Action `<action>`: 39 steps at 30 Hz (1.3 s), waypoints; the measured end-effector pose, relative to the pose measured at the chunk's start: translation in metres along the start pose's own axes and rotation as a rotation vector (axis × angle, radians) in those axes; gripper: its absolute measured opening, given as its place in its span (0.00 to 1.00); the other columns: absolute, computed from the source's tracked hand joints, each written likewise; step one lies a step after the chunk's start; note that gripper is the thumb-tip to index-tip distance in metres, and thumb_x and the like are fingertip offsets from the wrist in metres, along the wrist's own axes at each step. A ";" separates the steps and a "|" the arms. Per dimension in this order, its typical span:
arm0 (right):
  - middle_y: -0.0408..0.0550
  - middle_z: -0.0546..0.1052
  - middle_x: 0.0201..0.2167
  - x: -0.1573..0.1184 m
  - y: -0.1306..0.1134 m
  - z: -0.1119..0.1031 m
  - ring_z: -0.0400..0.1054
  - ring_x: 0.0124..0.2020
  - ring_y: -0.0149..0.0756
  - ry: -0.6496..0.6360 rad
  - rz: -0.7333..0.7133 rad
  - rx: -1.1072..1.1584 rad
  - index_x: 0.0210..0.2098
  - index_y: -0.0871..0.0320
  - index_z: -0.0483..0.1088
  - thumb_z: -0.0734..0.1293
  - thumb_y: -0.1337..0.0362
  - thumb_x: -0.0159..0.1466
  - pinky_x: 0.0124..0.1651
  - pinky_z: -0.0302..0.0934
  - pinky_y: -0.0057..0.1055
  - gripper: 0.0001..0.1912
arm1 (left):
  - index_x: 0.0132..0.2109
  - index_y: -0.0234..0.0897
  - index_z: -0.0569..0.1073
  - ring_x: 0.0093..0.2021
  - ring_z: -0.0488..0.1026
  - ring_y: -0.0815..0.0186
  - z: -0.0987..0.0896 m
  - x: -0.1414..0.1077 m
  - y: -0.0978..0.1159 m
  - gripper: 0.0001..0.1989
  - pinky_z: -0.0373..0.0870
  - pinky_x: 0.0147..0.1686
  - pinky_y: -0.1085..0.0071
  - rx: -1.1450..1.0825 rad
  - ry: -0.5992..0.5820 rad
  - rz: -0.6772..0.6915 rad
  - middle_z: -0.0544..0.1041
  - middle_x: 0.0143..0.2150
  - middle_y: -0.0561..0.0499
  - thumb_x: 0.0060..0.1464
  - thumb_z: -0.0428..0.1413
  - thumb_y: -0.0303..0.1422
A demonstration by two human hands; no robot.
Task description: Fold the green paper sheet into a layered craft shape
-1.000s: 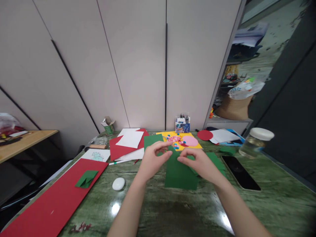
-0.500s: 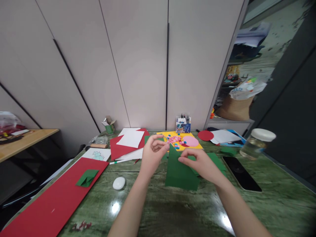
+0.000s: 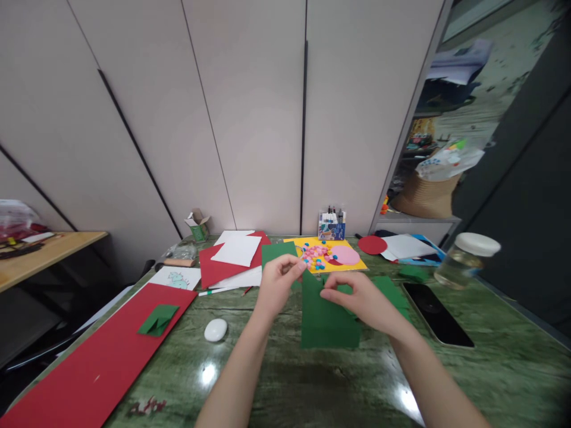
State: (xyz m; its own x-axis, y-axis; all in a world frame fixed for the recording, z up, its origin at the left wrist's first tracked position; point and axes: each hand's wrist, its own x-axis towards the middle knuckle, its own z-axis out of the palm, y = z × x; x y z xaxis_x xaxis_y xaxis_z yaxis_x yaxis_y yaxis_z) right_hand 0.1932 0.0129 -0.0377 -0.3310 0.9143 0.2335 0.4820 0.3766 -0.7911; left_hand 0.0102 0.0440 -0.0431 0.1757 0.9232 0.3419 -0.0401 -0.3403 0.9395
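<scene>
Head view | green paper sheet (image 3: 329, 326) | plain, straight lower edge | left fingers (image 3: 296, 270) pinching corner

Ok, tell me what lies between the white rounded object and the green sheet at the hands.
In the head view, the left forearm crosses between the white rounded object and green sheet, with tabletop on both sides.

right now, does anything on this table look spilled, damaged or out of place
Small reddish bits on the table, at near left, look stray, scattered beside the long red sheet; they're too blurred to identify.
</scene>
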 end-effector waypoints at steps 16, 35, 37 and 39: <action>0.42 0.72 0.25 0.000 0.002 -0.002 0.63 0.29 0.33 -0.012 -0.008 0.000 0.23 0.57 0.67 0.65 0.60 0.59 0.33 0.53 0.29 0.10 | 0.31 0.34 0.68 0.22 0.67 0.71 -0.004 0.002 0.005 0.11 0.60 0.24 0.76 0.030 0.089 -0.001 0.72 0.22 0.54 0.55 0.52 0.38; 0.40 0.71 0.25 -0.004 -0.001 -0.005 0.62 0.29 0.31 -0.037 -0.033 0.012 0.23 0.57 0.67 0.65 0.60 0.59 0.33 0.53 0.27 0.11 | 0.23 0.32 0.71 0.23 0.58 0.72 0.006 0.003 -0.004 0.11 0.54 0.24 0.76 -0.097 -0.011 -0.065 0.64 0.19 0.56 0.49 0.56 0.34; 0.40 0.71 0.25 -0.004 -0.001 -0.006 0.62 0.29 0.31 -0.033 -0.038 0.022 0.23 0.57 0.67 0.65 0.60 0.59 0.33 0.53 0.27 0.10 | 0.23 0.33 0.70 0.23 0.59 0.72 0.009 0.002 -0.002 0.12 0.55 0.25 0.75 -0.010 0.018 -0.034 0.65 0.19 0.56 0.50 0.56 0.35; 0.40 0.71 0.24 -0.004 0.000 -0.007 0.62 0.29 0.31 -0.030 -0.038 0.030 0.23 0.57 0.67 0.65 0.60 0.59 0.33 0.53 0.27 0.10 | 0.23 0.33 0.69 0.23 0.60 0.71 0.012 0.000 0.000 0.13 0.55 0.25 0.75 0.128 0.067 0.009 0.65 0.19 0.56 0.51 0.55 0.36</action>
State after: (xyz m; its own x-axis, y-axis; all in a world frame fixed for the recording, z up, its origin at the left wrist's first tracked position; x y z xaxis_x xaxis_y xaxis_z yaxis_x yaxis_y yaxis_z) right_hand 0.2001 0.0105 -0.0341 -0.3730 0.8944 0.2467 0.4447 0.4057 -0.7985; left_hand 0.0219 0.0422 -0.0431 0.1097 0.9284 0.3551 0.0854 -0.3648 0.9272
